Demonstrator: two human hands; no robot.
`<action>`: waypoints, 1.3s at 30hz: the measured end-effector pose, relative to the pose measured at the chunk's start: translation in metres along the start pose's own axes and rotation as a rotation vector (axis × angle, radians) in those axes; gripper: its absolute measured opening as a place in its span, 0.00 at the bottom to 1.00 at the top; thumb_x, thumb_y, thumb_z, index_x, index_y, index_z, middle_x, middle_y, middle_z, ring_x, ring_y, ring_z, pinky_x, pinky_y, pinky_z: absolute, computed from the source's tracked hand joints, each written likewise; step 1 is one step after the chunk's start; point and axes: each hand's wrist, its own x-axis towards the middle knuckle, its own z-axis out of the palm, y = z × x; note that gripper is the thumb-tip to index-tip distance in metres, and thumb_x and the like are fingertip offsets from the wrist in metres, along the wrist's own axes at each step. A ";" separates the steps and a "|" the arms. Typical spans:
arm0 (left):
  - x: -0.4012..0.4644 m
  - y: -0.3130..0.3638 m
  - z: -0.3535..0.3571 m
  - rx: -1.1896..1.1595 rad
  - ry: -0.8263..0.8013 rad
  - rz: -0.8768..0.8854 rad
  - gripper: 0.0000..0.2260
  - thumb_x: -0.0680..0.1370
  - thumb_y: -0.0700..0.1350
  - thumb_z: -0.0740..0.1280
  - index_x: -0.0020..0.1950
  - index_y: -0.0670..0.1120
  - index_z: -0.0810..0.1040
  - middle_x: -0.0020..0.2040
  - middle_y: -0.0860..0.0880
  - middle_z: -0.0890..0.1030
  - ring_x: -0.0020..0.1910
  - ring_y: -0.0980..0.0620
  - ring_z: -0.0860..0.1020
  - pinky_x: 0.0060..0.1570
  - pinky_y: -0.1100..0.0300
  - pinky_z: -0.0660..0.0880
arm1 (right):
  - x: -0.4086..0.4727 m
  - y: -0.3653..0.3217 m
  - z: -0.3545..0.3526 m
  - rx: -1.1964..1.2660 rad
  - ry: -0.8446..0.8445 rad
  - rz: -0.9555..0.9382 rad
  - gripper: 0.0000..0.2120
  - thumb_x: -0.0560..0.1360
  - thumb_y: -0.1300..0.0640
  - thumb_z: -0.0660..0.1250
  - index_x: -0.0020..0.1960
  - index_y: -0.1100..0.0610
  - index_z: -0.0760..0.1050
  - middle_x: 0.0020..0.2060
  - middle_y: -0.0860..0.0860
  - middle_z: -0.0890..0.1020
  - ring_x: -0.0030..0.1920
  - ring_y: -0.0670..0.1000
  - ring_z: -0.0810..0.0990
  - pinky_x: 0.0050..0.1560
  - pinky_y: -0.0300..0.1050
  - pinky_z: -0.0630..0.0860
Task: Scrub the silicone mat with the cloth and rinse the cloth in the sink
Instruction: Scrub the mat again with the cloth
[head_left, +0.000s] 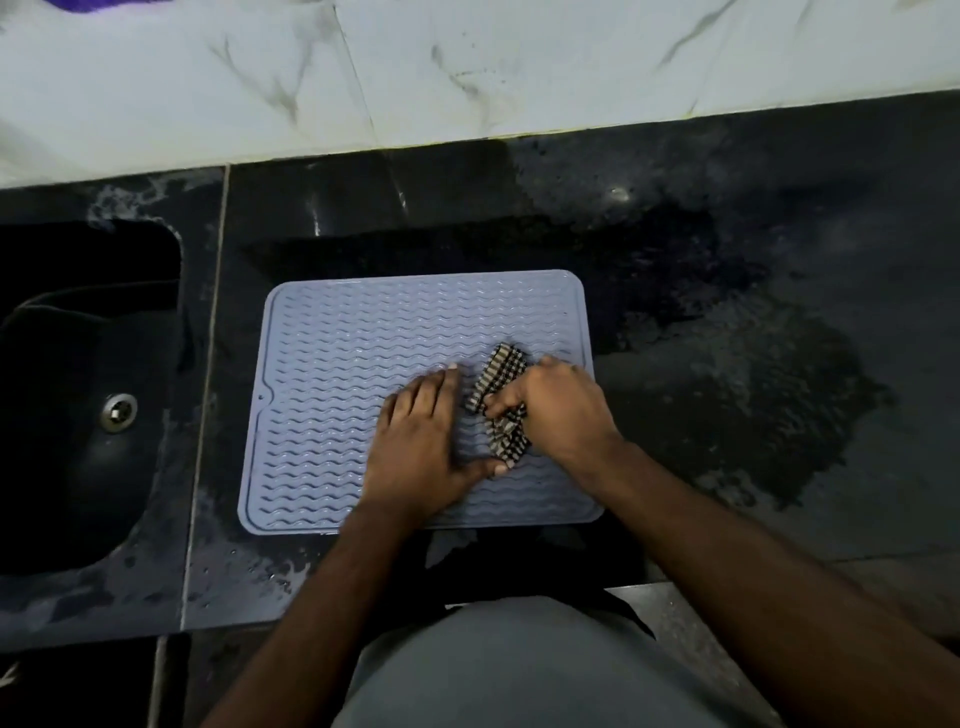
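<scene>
Grey-clad torso (498, 670) at bottom edge, both bare forearms reaching forward over the black countertop (779, 270). Left hand (423, 441) lies flat on the silicone mat (332, 364) — fingers straight and close together, palm down, thumb out to the right, tip touching the lower end of the cloth (498, 402). Right hand (556, 402) has its fingers curled round the checked cloth, gripping it bunched against the mat's right half; cloth ends stick out above and below the fist. Mat is blue-grey, wavy ribs, flat on the counter, just right of the black sink (88, 395) — drain visible. Wet patches on counter to the right. White marble-look wall (467, 67) behind.
</scene>
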 end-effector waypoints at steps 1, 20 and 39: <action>0.003 0.002 -0.002 0.025 0.008 -0.024 0.55 0.66 0.82 0.58 0.82 0.47 0.55 0.76 0.46 0.67 0.76 0.44 0.63 0.76 0.44 0.60 | -0.002 0.001 -0.001 -0.008 0.000 0.008 0.20 0.74 0.62 0.69 0.53 0.36 0.83 0.56 0.46 0.82 0.58 0.50 0.79 0.67 0.50 0.71; -0.003 -0.004 -0.003 -0.135 0.057 0.040 0.49 0.69 0.80 0.55 0.81 0.49 0.59 0.78 0.48 0.65 0.77 0.46 0.63 0.77 0.45 0.57 | -0.030 0.033 -0.034 0.227 -0.116 0.334 0.19 0.69 0.63 0.64 0.55 0.49 0.84 0.49 0.49 0.85 0.50 0.53 0.83 0.56 0.44 0.79; -0.095 -0.156 -0.035 -0.675 0.533 -0.470 0.09 0.84 0.44 0.63 0.60 0.46 0.81 0.54 0.50 0.85 0.53 0.53 0.81 0.54 0.60 0.74 | 0.032 -0.178 0.048 1.018 -0.482 0.074 0.16 0.78 0.67 0.68 0.63 0.55 0.76 0.55 0.52 0.85 0.56 0.50 0.83 0.58 0.44 0.79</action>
